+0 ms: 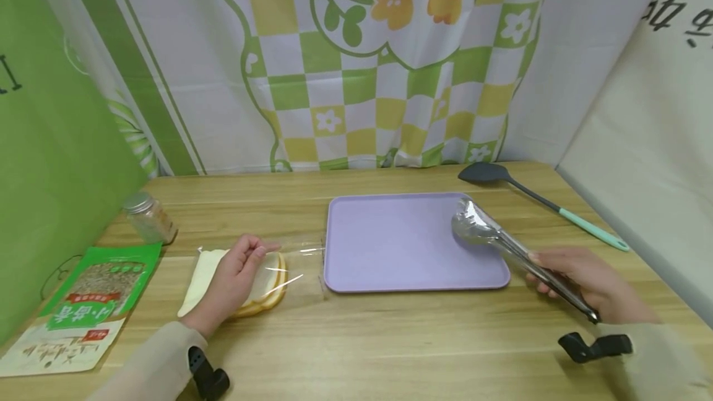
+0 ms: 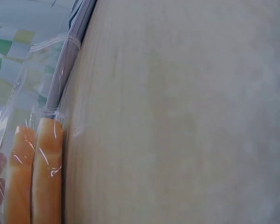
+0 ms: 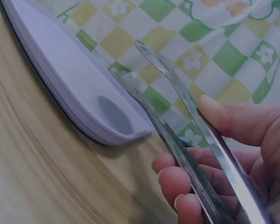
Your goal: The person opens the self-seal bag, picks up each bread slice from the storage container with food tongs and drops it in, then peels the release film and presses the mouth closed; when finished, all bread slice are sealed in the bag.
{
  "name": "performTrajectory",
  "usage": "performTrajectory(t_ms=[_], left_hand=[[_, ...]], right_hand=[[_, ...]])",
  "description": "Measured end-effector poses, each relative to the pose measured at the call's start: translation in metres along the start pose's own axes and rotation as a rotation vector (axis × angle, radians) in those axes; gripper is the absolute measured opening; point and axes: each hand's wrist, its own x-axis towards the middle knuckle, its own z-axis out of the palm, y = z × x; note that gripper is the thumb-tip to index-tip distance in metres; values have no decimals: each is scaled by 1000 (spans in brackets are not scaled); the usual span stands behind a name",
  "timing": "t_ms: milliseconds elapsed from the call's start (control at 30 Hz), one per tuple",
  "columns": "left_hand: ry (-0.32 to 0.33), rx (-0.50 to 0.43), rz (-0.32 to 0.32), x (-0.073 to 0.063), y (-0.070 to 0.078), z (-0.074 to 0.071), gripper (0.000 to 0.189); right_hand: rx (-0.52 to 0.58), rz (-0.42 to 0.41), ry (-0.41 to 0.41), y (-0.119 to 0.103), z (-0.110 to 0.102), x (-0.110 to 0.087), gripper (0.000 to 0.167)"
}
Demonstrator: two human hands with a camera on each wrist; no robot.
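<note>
Holding one pair of steel tongs right of the frame's centre, the right hand pinches both arms, their tips above a lilac tray; they should prove stiff, light and slick, best gripped mid-length. Left of centre, the left hand is at one clear bag; whether it pinches the film, I cannot tell. At least two bread slices inside look soft, easily crushed. Farther out: one turner, one jar, one pouch.

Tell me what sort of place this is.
Likely a makeshift food-preparation corner, perhaps staged: printed cloth hangs behind a wood-grain table, bagged bread slices lie on it, and the right hand grips metal tongs.
</note>
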Motion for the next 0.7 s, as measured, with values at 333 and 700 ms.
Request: performTrajectory(t_ms=[333, 700], left_hand=[[8, -5, -7, 1, -1, 1, 17], [9, -14, 3, 1, -3, 1, 17]], right_hand=[[64, 44, 175, 6, -16, -13, 18], [102, 39, 386, 11, -15, -18, 20]])
